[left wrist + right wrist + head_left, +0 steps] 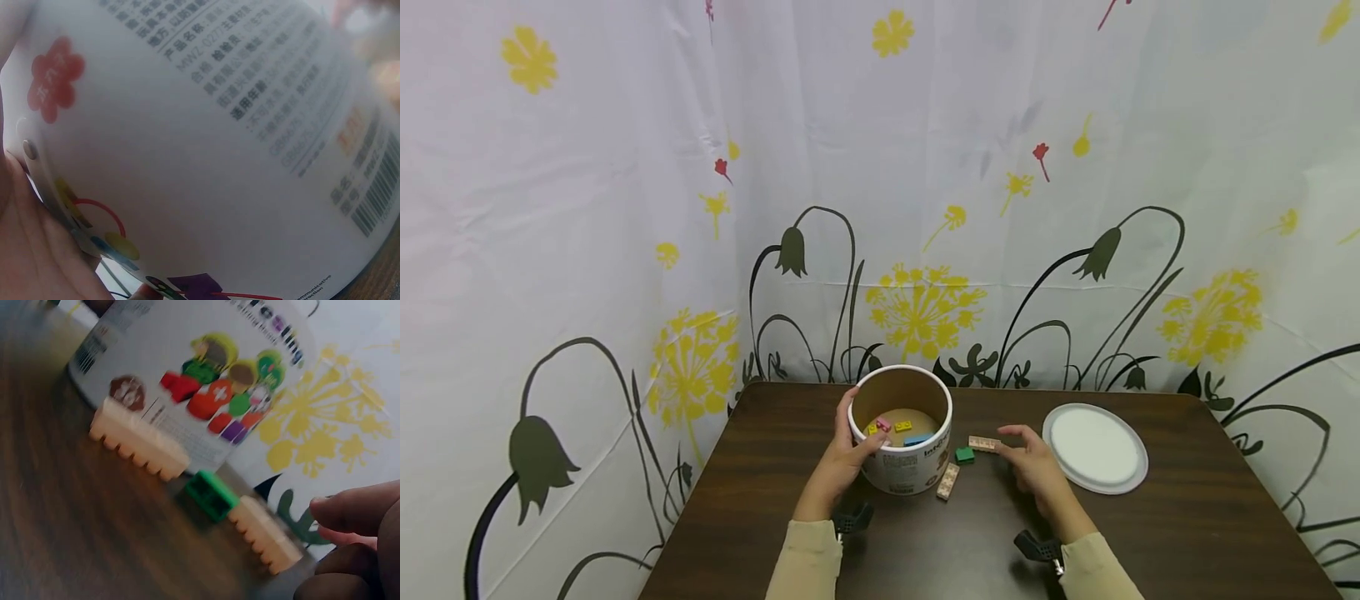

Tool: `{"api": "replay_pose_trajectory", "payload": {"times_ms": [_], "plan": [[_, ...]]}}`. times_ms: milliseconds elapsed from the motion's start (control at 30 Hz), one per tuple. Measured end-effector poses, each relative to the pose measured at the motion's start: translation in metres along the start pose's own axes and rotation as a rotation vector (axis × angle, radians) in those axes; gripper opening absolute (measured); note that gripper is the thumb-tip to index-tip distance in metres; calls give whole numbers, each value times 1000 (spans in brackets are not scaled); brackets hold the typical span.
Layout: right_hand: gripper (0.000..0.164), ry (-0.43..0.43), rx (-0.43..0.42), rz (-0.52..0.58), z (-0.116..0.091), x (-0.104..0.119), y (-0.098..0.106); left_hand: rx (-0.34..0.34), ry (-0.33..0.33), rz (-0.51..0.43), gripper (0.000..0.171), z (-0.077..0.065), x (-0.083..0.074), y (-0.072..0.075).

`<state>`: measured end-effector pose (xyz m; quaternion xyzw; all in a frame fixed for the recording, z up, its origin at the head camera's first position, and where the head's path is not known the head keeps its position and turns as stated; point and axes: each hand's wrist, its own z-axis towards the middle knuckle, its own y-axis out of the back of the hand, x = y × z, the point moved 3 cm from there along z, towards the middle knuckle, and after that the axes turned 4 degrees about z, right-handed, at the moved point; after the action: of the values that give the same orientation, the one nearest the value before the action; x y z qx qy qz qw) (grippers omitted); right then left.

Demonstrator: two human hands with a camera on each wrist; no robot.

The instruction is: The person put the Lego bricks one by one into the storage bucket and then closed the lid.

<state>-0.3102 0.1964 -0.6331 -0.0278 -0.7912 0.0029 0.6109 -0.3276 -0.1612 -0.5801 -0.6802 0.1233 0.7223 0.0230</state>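
Note:
A round white cardboard tub (904, 467) stands on the dark wooden table (775, 500); inside lie pink, yellow and blue bricks (898, 427). My left hand (850, 450) grips the tub's left wall, thumb over the rim; the left wrist view is filled by its printed side (206, 156). Right of the tub lie a tan brick (948, 481) (137, 439), a green brick (965, 455) (210, 494) and a second tan brick (983, 443) (265, 535). My right hand (1028, 458) hovers just right of them, fingers relaxed and holding nothing, fingertips (350, 512) close to the far tan brick.
A white round lid (1095, 447) lies flat at the right of the table. A flowered curtain (925, 208) hangs close behind and to the left. Bare tabletop stretches toward the near edge between my sleeves.

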Motion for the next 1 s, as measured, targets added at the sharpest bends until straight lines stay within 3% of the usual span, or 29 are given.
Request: {"api": "replay_pose_trajectory", "payload": {"times_ms": [333, 533, 833, 1000], "plan": [[54, 6, 5, -140, 4, -1, -3, 5, -11, 17, 96, 6, -1, 0], [53, 4, 1, -223, -1, -4, -3, -2, 1, 2, 98, 2, 1, -2], [35, 95, -117, -395, 0, -3, -8, -14, 2, -1, 97, -1, 1, 0], [27, 100, -156, -466, -2, -2, -10, -6, 7, -7, 101, -1, 4, 1]]}}
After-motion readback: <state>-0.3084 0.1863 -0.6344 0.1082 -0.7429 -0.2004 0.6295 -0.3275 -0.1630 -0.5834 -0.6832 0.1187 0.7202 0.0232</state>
